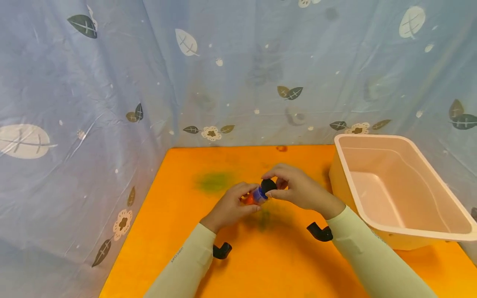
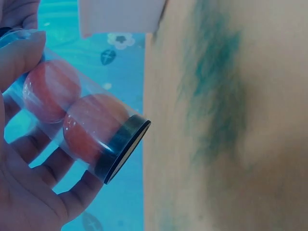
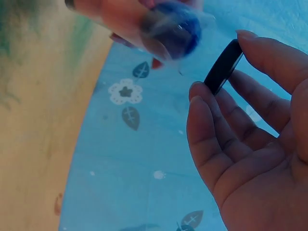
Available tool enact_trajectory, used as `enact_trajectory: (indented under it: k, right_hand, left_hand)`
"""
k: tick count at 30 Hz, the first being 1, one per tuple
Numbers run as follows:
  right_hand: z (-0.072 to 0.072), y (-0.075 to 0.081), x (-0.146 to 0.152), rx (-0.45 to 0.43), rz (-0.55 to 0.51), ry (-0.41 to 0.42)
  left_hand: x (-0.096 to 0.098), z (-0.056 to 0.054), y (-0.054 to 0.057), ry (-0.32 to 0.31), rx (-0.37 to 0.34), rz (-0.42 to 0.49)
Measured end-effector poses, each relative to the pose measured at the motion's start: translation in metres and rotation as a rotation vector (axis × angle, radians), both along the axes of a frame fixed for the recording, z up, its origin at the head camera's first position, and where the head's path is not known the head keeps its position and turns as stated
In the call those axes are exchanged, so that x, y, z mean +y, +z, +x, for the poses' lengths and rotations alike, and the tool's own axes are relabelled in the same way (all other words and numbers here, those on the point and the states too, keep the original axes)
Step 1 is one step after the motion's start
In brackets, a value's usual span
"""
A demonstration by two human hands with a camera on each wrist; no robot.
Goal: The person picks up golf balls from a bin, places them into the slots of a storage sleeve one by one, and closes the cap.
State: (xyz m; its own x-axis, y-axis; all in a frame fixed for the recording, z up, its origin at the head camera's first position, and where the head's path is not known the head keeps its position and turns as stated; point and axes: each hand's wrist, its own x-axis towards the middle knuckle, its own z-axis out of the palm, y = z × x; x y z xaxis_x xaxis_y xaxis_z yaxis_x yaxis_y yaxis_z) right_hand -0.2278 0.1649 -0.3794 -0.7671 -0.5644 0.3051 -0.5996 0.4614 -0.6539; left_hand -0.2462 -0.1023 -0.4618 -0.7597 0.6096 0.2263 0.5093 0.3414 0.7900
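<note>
Left hand (image 2: 29,159) grips the clear tube (image 2: 82,125) of balls above the orange table (image 1: 167,231); right hand (image 3: 250,144) pinches its black cap (image 3: 222,67). Uncapped and tilted, balls could roll out.

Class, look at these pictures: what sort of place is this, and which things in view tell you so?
Probably a makeshift recording booth, not a lived-in room: a leaf-printed blue plastic sheet screens off an orange table, which bears only a pink tub.

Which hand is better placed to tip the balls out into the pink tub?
Left, probably. The left hand grips the clear tube holding the balls, while the right hand only pinches the black cap. The pink tub sits on the right side, though.
</note>
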Motion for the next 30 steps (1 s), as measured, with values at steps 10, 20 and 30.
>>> enact_trajectory:
  k: [10, 20, 30]
  right_hand:
    - [0.007, -0.016, -0.004, -0.008, 0.022, -0.009]
    - [0.009, -0.033, -0.008, 0.06, -0.012, -0.055]
    - [0.013, -0.054, -0.012, 0.076, -0.045, -0.132]
  left_hand:
    - [0.003, 0.001, -0.001, -0.008, 0.06, 0.012]
    - [0.003, 0.001, -0.007, -0.002, 0.091, 0.009]
    - [0.004, 0.003, -0.02, -0.001, 0.114, 0.006]
